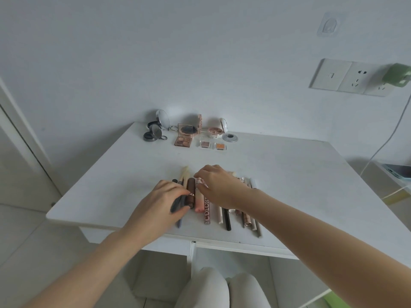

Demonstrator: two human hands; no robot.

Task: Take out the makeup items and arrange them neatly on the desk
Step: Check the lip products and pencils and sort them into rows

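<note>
I see a row of slim makeup sticks lying side by side near the front edge of the white desk (289, 178): a brown tube (190, 192), a pink tube (199, 202), a lip gloss (207, 213) with printed lettering, a black pencil (227, 221) and several pale or bronze pens to the right. My left hand (160, 202) curls its fingers round a dark grey stick (178, 204) at the row's left end, beside the brown tube. My right hand (216, 185) hovers over the middle of the row, thumb and forefinger pinching what looks like a small patterned cap; I cannot tell more. The pencil ends reach almost to the desk's front edge. Bare desk lies left, right and behind the row. At the back stand open compacts: two round dark ones (153, 130), an eyeshadow palette (184, 140), a cream-lidded compact (219, 130), and two single shadow pans (213, 145).
</note>
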